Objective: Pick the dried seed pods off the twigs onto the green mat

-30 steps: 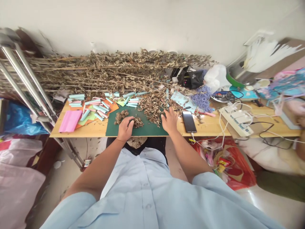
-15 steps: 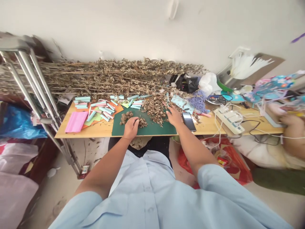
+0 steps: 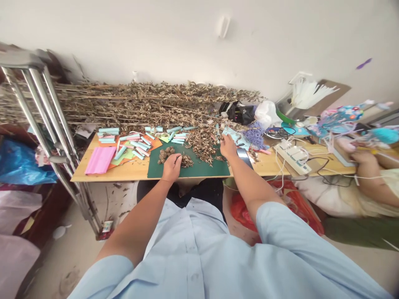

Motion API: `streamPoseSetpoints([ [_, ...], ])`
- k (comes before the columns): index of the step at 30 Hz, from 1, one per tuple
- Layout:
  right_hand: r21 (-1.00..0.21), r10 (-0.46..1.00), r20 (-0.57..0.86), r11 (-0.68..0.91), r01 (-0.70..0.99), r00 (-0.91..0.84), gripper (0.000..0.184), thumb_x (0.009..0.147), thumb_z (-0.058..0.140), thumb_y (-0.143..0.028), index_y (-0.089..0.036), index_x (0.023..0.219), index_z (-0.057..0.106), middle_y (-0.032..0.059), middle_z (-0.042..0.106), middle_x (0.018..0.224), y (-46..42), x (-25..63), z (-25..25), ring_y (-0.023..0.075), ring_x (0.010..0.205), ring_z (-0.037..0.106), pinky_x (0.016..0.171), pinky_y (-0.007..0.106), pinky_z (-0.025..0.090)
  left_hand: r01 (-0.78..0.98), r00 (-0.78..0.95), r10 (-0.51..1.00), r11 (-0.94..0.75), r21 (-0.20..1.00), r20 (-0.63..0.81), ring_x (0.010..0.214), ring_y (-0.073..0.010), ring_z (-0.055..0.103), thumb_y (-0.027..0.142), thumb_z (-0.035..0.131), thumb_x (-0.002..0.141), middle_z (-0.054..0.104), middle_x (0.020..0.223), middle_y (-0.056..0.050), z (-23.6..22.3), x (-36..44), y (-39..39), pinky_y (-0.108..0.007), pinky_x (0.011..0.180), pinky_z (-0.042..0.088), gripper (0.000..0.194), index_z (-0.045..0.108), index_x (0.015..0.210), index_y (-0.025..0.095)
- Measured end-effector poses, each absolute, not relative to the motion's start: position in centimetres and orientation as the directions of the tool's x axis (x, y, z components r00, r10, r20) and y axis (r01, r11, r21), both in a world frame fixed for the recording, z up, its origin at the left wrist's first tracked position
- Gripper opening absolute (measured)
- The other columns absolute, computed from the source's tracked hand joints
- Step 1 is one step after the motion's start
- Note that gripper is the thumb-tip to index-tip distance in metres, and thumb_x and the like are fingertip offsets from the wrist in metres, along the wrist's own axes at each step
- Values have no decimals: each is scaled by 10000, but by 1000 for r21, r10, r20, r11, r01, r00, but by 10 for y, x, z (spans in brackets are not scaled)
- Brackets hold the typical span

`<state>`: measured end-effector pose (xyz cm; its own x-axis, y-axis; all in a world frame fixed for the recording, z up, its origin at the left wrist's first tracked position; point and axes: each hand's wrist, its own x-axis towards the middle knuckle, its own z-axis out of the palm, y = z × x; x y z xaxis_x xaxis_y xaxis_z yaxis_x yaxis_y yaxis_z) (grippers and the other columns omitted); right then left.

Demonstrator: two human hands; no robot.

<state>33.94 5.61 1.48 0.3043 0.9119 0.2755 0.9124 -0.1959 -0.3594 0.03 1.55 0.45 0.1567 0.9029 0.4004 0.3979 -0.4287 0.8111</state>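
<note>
Left grip (image 3: 171,168) curled over dried leaf clumps (image 3: 166,155) on green cutting mat (image 3: 205,171), closure unclear; right grip (image 3: 228,147) open; red plastic bag (image 3: 241,211) under surface (image 3: 82,176), contents hidden

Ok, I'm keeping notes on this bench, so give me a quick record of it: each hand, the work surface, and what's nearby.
Left hand: over crumbled dried leaves, beside brown clumps
Right hand: open, at a heap of dried leaves, beside light blue paper
Work surface: green cutting mat on a wooden table
Nearby: light blue and pink paper rolls; pink paper; dried leafy branches; smartphone; power strip
Other person: a hand, far right
</note>
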Motion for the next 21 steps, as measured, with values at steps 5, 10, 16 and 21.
streamPoseSetpoints([
  [5,-330,939,224,-177,927,259,502,863,485,-132,-162,1345,624,151,580,1368,80,352,18,286,1237,540,1085,443,425,385,179,894,-448,807,411,1051,-224,666,385,466,1007,715,1090,-99,4,0,16,-394,984,521,317,692,1098,182],
  [10,-271,929,144,-294,917,340,442,798,558,-129,-146,1215,705,167,657,1195,87,357,18,290,1082,604,956,378,476,370,176,892,-452,812,416,1055,-216,662,378,462,1012,711,1095,-89,5,0,15,-376,979,516,306,687,1099,190],
  [16,-346,925,112,-305,887,362,302,813,543,-146,-165,1033,749,114,703,1102,84,361,18,244,1010,624,912,328,478,367,169,898,-440,820,406,1065,-220,661,394,462,1011,716,1096,-93,5,0,15,-377,990,514,321,691,1100,187],
  [21,-536,898,158,-271,800,410,245,847,538,-236,-166,965,740,86,732,1006,72,359,20,217,896,636,861,337,506,360,172,898,-441,822,406,1054,-217,664,378,463,1012,717,1090,-89,5,0,16,-376,980,513,311,694,1100,188],
])
